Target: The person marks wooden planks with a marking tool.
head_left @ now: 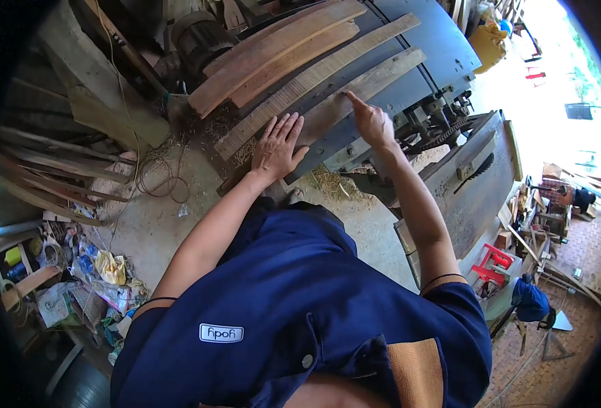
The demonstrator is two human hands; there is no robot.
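My left hand (279,146) lies with its fingers stretched out on the near end of a curved wooden board (380,75). This board rests on a blue-grey machine table (443,41). My right hand (374,124) points with its index finger, the tip at the board's near edge; its other fingers are curled, and I see nothing held in it. Just beyond lies a second curved board (327,68) with rough saw marks across its face. Farther back are smoother brown curved boards (273,58), side by side.
A toothed saw blade (476,173) stands out of a tilted metal table (450,197) on the right. Curved wood pieces (55,177) are stacked at the left above a cluttered heap of bags. Shavings (334,183) litter the floor. Red plastic stools (492,265) stand at the lower right.
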